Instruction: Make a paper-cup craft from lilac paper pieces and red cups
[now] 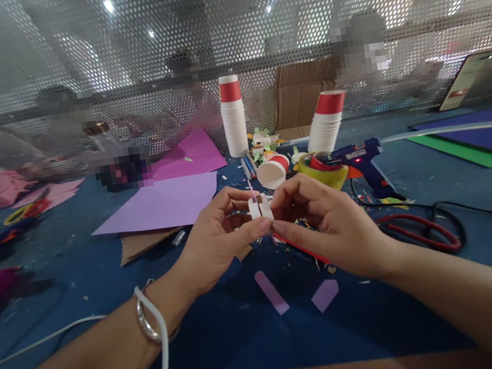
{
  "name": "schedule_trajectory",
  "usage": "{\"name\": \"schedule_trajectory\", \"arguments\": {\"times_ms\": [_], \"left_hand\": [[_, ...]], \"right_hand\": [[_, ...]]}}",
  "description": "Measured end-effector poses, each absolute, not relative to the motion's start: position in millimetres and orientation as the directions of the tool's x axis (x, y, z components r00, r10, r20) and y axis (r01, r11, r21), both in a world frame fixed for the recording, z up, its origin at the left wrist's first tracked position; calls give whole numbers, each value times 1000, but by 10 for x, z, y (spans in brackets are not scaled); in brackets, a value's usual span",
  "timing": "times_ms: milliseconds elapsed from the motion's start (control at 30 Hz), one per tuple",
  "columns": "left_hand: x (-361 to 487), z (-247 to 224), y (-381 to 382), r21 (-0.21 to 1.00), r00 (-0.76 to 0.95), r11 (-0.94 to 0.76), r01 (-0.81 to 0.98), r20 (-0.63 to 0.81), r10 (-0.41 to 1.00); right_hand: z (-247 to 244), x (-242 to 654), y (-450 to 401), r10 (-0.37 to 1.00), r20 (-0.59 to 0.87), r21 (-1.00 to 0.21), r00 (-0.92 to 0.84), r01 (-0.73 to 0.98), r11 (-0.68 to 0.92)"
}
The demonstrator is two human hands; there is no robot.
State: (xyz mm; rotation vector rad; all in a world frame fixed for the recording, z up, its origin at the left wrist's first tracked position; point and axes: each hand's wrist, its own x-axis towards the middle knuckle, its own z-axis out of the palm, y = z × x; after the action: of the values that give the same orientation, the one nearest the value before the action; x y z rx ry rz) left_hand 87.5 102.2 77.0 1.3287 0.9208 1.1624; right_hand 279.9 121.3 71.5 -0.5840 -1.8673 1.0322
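Both hands hold a small white piece [260,208] between them, above the blue table. My left hand [223,234] pinches its left side with thumb and fingers. The fingers of my right hand [325,222] close on its right side. A thin pinkish strip [252,191] stands up out of the white piece. Below the hands, two purple paper pieces [272,293] [325,295] lie flat on the table.
Two stacks of paper cups [234,124] [325,129] stand behind, with a tipped cup [273,172] between. A blue glue gun [366,165] rests by a yellow tape roll [325,174], right. Purple paper [161,203] lies left. A white cable [162,351] crosses my left wrist.
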Motion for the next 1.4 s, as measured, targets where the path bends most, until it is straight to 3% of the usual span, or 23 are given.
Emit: {"name": "schedule_trajectory", "arguments": {"times_ms": [233, 767, 1400], "left_hand": [[879, 759, 1015, 985, 169, -172, 17, 167, 971], [927, 783, 984, 967, 100, -213, 143, 200, 975], [944, 750, 920, 901, 177, -347, 259, 309, 935]], "right_hand": [[709, 2786, 1193, 690, 526, -767, -497, 74, 638], [727, 2742, 1175, 674, 512, -752, -532, 102, 651], [695, 2716, 1176, 723, 512, -771, -465, 123, 625]]}}
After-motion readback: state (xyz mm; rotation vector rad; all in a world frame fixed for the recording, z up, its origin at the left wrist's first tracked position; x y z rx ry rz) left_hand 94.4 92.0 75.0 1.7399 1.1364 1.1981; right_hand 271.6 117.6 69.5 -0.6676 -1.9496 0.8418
